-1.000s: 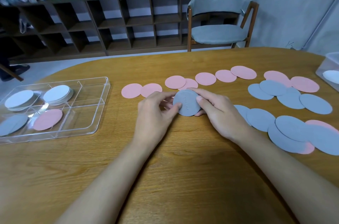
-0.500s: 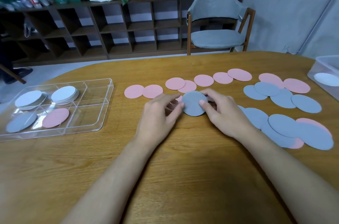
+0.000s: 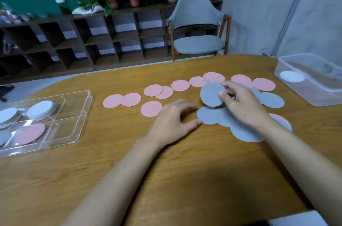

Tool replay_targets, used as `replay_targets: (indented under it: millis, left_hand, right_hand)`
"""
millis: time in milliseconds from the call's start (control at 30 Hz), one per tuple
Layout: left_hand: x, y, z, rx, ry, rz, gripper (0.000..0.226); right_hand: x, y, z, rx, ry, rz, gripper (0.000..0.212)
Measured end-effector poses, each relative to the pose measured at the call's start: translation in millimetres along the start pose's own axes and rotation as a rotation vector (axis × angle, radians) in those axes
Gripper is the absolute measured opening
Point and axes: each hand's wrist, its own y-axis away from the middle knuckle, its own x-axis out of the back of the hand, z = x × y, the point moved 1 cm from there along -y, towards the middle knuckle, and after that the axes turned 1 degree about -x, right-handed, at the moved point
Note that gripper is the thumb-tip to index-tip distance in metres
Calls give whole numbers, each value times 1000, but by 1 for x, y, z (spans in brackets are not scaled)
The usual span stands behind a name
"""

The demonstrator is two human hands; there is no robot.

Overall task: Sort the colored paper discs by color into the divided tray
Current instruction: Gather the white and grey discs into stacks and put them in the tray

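Observation:
My right hand (image 3: 240, 102) pinches a grey paper disc (image 3: 211, 94) and holds it tilted above the table. My left hand (image 3: 174, 120) rests open on the wood just left of it, fingers spread, holding nothing. Several pink discs (image 3: 151, 108) lie in a row across the table's middle. More grey discs (image 3: 211, 115) overlap under and beside my right hand, with further grey ones (image 3: 272, 100) to the right. The clear divided tray (image 3: 74, 114) sits at the left, with white disc stacks (image 3: 41, 109), a pink disc (image 3: 31, 133) and a grey disc (image 3: 2, 137) in separate compartments.
A clear plastic bin (image 3: 314, 87) with one white disc (image 3: 291, 76) stands at the right edge of the table. A grey chair (image 3: 198, 28) and dark shelving (image 3: 92, 40) stand beyond the far edge. A white object (image 3: 296, 219) shows at the near right corner.
My right hand lifted the grey disc up and to the right. My left hand let go of it and now lies open on the table. A pink disc that lay beneath is uncovered.

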Motion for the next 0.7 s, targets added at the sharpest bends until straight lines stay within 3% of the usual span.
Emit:
replay_targets:
  millis: [233, 400, 567, 700]
  left_hand:
    - [-36, -26, 25, -37, 38, -95, 60]
    - [-43, -27, 21, -104, 28, -115, 52]
    - [-45, -29, 22, -195, -202, -269, 45]
    - [-43, -30, 21, -234, -214, -198, 38]
  right_hand:
    - [9, -2, 28, -50, -22, 118, 18]
    - [13, -8, 32, -81, -34, 137, 19]
    - [11, -10, 31, -73, 44, 143, 22]
    - [9, -10, 31, -62, 63, 135, 20]
